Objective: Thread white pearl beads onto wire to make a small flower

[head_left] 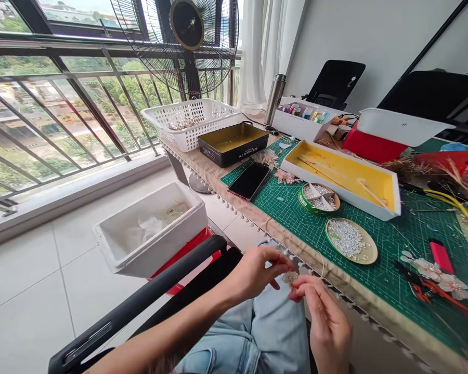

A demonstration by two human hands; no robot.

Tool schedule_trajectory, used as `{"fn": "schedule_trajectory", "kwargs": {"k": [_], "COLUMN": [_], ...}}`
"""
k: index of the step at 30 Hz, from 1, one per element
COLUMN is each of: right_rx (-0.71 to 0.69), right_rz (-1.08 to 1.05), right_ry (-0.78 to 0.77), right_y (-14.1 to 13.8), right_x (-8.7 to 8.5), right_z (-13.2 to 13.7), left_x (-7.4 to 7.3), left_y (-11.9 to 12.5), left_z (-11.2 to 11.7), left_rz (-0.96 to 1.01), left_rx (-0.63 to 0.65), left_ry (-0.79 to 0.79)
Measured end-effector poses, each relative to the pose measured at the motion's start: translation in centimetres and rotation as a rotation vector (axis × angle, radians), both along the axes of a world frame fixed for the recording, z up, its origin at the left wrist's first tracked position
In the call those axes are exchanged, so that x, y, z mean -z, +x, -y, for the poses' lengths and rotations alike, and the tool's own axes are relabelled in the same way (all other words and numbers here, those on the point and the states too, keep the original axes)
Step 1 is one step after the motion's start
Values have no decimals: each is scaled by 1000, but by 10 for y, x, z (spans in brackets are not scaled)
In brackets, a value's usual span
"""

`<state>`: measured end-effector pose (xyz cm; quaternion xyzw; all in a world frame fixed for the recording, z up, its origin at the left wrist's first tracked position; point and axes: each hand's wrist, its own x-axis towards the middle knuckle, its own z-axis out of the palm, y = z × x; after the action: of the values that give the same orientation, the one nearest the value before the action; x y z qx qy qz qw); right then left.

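Observation:
My left hand (262, 270) pinches a small pale flower ornament (289, 277) between thumb and fingertips, above my lap. From the other side my right hand (324, 314) grips the same piece, its fingers closed, so much of the ornament is covered. A thin pale strand (322, 265) curves up beside the right fingers. Nearest on the table is a round lid of white pearl beads (348, 239). Behind it stands a divided round tin (319, 198) with more beads. Pink and white flowers (439, 275) lie at the right.
A green cutting mat (273, 208) covers the table, with a phone (249, 181) near its edge. Beyond are a yellow-lined tray (343, 176), a black box (234, 143), a white basket (191, 122) and a fan (187, 26). A foam box (152, 228) and the chair's armrest (140, 301) are at my left.

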<state>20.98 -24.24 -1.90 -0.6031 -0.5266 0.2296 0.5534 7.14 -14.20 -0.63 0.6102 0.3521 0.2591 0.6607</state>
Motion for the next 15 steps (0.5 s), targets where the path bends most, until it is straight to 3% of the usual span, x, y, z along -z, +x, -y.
{"fn": "schedule_trajectory", "kwargs": {"k": [10, 15], "right_rx": [-24, -79], "right_rz": [32, 11], "right_ry": [70, 93], "right_y": [1, 2], "right_x": [4, 5], "right_z": [6, 9], "left_x": [-18, -13], "left_y": [1, 0], "left_z": [11, 11], "left_rz": [-146, -79], "left_rx": [1, 65], "left_ry": [120, -34]}}
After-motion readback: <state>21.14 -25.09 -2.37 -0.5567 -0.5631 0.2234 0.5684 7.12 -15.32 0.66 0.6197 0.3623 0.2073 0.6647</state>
